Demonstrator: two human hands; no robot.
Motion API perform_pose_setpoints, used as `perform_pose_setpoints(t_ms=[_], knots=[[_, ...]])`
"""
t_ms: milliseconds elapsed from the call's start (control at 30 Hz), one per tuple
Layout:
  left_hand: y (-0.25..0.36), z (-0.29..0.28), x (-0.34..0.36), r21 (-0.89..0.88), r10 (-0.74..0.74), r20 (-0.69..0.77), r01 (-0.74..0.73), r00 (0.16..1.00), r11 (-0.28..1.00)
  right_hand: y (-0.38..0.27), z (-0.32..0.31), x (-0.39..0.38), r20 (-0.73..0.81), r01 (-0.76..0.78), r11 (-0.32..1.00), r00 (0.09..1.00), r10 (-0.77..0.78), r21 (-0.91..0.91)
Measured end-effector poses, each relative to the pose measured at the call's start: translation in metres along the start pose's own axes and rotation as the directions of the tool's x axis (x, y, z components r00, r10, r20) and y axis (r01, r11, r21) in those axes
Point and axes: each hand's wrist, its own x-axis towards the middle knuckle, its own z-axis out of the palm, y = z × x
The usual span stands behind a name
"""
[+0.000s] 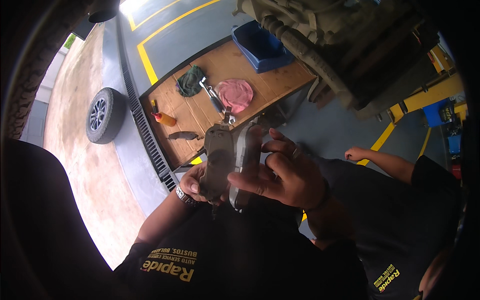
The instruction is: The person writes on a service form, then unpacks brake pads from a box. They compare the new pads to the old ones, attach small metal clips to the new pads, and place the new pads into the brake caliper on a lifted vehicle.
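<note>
Two brake pads stand side by side, close together, in front of my chest. My left hand [191, 183] grips the lower left edge of the brown, dusty brake pad [218, 157], whose flat face shows. My right hand [287, 172] holds the other brake pad [242, 157], turned so its pale grey edge shows; thumb and fingers lie along its right side. Beyond them, on the cardboard-covered table [172, 150], lies another dark pad-like piece [183, 135]. Whether the two pads touch I cannot tell.
On the table are a yellow bottle [165, 119], a green rag [190, 81], a pink cloth [235, 95], metal hand tools [212, 96] and a blue tray [260, 47]. Dark vehicle parts [320, 60] hang upper right. A wheel [103, 115] lies left; a co-worker [390, 200] stands right.
</note>
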Motion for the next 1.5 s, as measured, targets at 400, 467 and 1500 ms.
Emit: perform_pose_setpoints(t_ms=[400, 467, 1500], knots=[[-0.005, 0.022, 0.008, 0.098, -0.023, -0.197, 0.043, 0.98, 0.994, -0.004, 0.068, -0.09, 0.18, -0.359, 0.228, 0.809, 0.56, 0.905], [-0.005, 0.024, 0.011, 0.213, -0.018, -0.272, 0.078, 0.962, 0.974, 0.0, 0.064, -0.089, 0.209, -0.357, 0.172, 0.805, 0.555, 0.918], [0.185, -0.208, -0.053, 0.331, 0.173, -0.844, 0.746, 0.508, -0.578, -0.009, 0.056, -0.128, 0.192, -0.061, -0.316, 0.895, 0.404, 0.947]])
